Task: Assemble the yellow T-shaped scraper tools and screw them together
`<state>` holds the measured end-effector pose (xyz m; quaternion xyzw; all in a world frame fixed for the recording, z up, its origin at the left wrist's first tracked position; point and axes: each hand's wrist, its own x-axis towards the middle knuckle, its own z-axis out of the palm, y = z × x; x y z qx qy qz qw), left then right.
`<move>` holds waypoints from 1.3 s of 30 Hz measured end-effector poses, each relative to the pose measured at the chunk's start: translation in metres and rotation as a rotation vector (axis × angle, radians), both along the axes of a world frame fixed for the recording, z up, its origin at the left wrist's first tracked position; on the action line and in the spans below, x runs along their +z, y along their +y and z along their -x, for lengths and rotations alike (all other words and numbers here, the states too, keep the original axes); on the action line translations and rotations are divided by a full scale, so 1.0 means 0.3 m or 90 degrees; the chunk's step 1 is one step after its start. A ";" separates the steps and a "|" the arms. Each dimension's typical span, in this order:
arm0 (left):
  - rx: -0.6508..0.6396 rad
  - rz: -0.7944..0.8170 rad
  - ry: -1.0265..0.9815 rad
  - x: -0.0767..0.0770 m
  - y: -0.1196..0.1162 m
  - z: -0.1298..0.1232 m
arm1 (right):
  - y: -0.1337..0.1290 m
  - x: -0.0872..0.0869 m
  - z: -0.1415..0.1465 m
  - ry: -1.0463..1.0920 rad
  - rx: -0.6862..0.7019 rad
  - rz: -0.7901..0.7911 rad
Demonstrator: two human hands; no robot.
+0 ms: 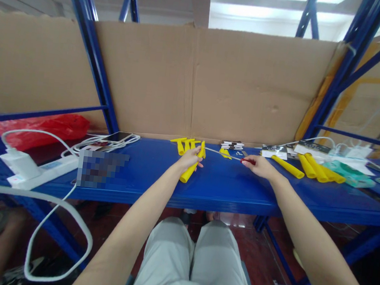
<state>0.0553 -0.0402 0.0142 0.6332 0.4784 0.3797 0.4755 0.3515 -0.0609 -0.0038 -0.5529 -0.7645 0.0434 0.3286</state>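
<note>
My left hand (pixel 190 159) is wrapped round a yellow tube-shaped piece (pixel 188 173), whose wide open end points down toward me and whose crosspiece rises above my fingers. In my right hand (pixel 258 165) is a screwdriver (pixel 224 154) with a red handle, held nearly level. Its long metal shaft points left, with the tip close to the top of the yellow piece; whether they touch is unclear. Behind my left hand lie several yellow T-shaped pieces (pixel 181 147). Small flat yellow parts (pixel 225 153) rest between my hands, near a stack of black-and-white packets (pixel 232 145).
Several yellow tubes (pixel 314 168) and a green plastic bag (pixel 353 175) lie on the right of the blue table (pixel 225 192). At left are a white power strip (pixel 44 171), cables and a red bag (pixel 43 130). Cardboard (pixel 142 77) stands behind.
</note>
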 end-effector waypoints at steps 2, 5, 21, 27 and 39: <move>0.008 0.005 -0.009 -0.002 0.004 0.002 | -0.004 -0.001 0.013 -0.019 -0.015 -0.023; 0.010 0.013 -0.017 0.000 0.002 0.005 | -0.012 0.000 0.026 -0.070 -0.059 -0.036; 0.008 0.009 0.004 0.020 -0.023 0.006 | -0.064 0.032 0.050 -0.343 -0.146 -0.203; 0.007 0.013 -0.013 0.015 -0.014 0.011 | -0.059 0.026 0.061 -0.347 -0.152 -0.176; 0.019 0.036 -0.034 0.011 0.000 0.013 | -0.056 0.026 0.061 -0.320 -0.136 -0.172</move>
